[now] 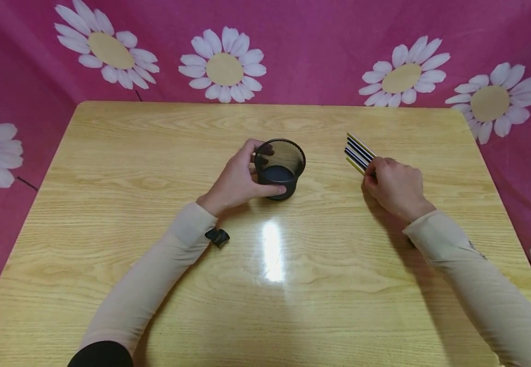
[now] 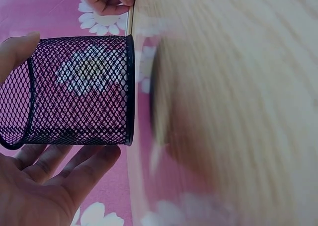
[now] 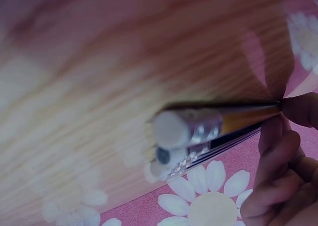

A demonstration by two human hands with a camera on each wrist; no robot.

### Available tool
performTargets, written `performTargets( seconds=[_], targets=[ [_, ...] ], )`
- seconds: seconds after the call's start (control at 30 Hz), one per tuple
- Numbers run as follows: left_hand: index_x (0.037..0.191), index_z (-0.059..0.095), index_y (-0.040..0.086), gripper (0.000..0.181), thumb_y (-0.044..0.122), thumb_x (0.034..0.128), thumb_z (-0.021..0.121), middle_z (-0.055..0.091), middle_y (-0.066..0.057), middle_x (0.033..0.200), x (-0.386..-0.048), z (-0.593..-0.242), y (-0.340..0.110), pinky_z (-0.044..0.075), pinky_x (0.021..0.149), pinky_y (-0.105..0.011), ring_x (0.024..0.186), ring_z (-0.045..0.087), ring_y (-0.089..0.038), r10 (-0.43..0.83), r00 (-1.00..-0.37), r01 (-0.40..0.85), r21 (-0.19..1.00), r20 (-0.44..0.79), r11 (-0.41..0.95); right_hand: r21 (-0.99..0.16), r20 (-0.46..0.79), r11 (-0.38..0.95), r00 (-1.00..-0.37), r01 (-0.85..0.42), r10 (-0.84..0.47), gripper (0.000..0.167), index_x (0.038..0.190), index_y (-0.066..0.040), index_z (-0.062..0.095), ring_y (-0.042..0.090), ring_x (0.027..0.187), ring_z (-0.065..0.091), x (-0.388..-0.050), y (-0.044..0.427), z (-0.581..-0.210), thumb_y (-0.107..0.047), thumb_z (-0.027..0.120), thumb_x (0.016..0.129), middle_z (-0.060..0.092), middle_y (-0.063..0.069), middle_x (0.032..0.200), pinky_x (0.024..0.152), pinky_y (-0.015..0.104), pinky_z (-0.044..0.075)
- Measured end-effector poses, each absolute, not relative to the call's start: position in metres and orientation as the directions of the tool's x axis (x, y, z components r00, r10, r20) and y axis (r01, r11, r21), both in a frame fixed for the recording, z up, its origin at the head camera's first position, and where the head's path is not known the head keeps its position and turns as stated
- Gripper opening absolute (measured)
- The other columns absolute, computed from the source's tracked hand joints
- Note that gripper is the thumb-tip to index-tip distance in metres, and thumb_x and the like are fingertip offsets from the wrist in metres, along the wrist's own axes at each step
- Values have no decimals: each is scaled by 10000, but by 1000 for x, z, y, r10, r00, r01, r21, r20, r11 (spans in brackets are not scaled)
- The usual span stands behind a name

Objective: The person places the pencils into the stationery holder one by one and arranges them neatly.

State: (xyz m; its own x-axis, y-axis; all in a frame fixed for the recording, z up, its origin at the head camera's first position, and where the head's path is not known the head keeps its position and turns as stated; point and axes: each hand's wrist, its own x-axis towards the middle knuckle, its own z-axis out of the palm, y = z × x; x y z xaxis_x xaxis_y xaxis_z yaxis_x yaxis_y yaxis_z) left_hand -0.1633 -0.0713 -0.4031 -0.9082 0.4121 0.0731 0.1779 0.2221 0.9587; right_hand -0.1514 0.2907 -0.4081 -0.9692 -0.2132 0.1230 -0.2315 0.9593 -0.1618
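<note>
My left hand (image 1: 235,178) holds a black mesh pen cup (image 1: 280,176), thumb on the near side and fingers around the left and far sides. The cup's open rim faces up; in the left wrist view the mesh wall (image 2: 82,92) lies between thumb and fingers. To the right, my right hand (image 1: 396,186) pinches a small bunch of pencils (image 1: 358,152) near one end, with yellow and dark barrels. In the right wrist view, pale erasers (image 3: 171,130) and silver ferrules point toward the camera; the thumb and fingers (image 3: 276,156) meet at the pencils' far part.
Both hands work over a glossy wooden table (image 1: 155,142), with a bright light reflection in front of the cup. A pink cloth with white daisies (image 1: 224,69) hangs behind and beside the table. A dark strap piece (image 1: 217,237) shows by the left cuff.
</note>
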Motion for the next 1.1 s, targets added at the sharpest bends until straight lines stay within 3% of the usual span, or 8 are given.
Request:
performTargets(
  seconds=[0.63,1.1],
  targets=[
    [1448,483,60,856,141,779,1010,558,-121,1449,-161,-405,-68,514,1087,-446,1204,700,-389,417,-908,180,938,43,296,-163,93,965,-977,-207,-194,123,983,-7,696,446,695,669,-152,290,-407,-121,724,947,710,228,908,565,639,511],
    [1444,480,43,858,153,781,1012,590,-176,1429,-161,-410,-68,531,1067,-445,1153,716,-356,423,-905,184,936,42,300,-166,82,964,-977,-209,-198,137,1006,-8,694,441,698,666,-152,291,-406,-131,733,957,716,230,921,565,630,514]
  ],
)
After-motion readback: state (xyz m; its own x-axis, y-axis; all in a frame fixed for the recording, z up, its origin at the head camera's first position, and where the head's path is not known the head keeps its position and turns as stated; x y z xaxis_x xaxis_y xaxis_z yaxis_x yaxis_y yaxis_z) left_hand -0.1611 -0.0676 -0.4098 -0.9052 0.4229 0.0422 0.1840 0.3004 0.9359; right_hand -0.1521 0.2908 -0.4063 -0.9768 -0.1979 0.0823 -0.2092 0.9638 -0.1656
